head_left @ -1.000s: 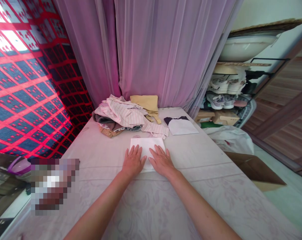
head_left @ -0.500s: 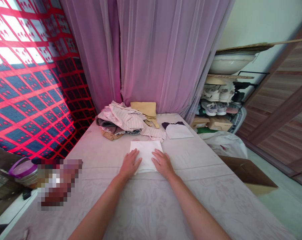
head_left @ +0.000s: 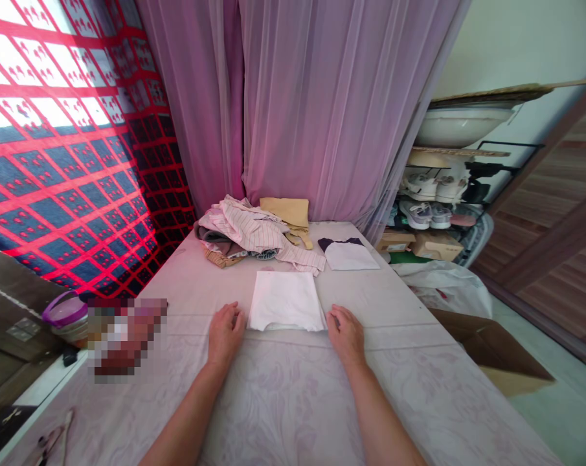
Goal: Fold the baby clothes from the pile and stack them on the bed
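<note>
A folded white garment (head_left: 287, 301) lies flat on the patterned bed cover, its near edge curving inward like a neckline. My left hand (head_left: 225, 333) rests just left of it, fingers loosely bent and holding nothing. On the other side is my right hand (head_left: 347, 331), also loosely curled and empty, its fingertips close to the garment's near right corner; whether they touch it I cannot tell. Beyond the white garment sits a heap of crumpled clothes (head_left: 247, 226) with a pink striped shirt on top. A folded white-and-dark garment (head_left: 351, 255) lies to the right.
A folded tan garment (head_left: 287, 212) lies behind the heap, near the purple curtain (head_left: 312, 110). Left stands a purple-rimmed bucket (head_left: 65, 314), beside a blurred-out patch. An open cardboard box (head_left: 491, 349) and a shoe rack (head_left: 431, 194) are on the right.
My hands have come off the white garment and moved apart, one to each side. The garment now shows whole. The view has shifted slightly left.
</note>
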Action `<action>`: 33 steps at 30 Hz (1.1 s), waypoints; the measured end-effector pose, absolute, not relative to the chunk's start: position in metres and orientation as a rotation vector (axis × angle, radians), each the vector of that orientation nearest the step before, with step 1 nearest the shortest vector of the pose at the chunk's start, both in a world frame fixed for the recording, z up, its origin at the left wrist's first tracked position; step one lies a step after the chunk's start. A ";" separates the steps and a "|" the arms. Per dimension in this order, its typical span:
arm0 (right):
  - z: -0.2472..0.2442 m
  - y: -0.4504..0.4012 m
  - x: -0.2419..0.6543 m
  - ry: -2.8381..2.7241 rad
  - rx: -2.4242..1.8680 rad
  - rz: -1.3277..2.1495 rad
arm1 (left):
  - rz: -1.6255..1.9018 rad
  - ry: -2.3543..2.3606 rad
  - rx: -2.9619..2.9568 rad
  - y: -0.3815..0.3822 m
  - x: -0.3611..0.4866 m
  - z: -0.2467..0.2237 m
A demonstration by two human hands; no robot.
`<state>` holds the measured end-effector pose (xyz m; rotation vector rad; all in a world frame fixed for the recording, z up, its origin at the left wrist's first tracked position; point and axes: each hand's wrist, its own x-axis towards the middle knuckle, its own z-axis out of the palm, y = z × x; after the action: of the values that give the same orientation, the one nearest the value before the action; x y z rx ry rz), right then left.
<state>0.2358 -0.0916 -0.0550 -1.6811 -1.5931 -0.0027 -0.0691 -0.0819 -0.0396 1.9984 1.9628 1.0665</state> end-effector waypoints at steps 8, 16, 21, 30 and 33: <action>-0.048 -0.096 0.231 -1.639 -1.781 0.050 | 0.784 1.941 2.067 -0.096 -0.061 -0.020; -0.045 -0.098 0.231 -1.752 -1.836 0.078 | 0.664 1.905 2.115 -0.098 -0.058 -0.015; -0.042 -0.101 0.225 -1.781 -1.858 0.084 | 0.600 1.882 2.144 -0.098 -0.058 -0.014; -0.039 -0.104 0.218 -1.742 -1.942 0.042 | 0.619 1.955 2.152 -0.099 -0.058 -0.019; -0.040 -0.105 0.214 -1.724 -2.012 0.046 | 0.620 2.002 2.140 -0.098 -0.057 -0.021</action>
<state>0.2143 -0.1047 -0.0398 -2.0123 -1.7243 0.0457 -0.0573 -0.0981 -0.0207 2.1398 2.0025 0.6202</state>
